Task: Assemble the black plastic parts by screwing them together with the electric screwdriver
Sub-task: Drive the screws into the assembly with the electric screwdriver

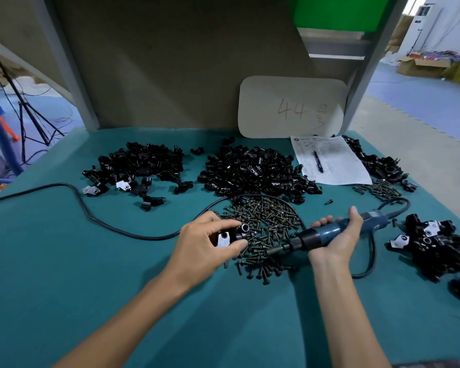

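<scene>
Lining up parts and driver over the screws.
Your left hand [209, 239] pinches the black parts [230, 236] steady; your right hand [339, 233] grips the electric screwdriver [327, 235], tip dipped into the screw pile [266, 221].

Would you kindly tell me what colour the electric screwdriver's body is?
The electric screwdriver is blue with a black front collar; head view shows it best.
</scene>
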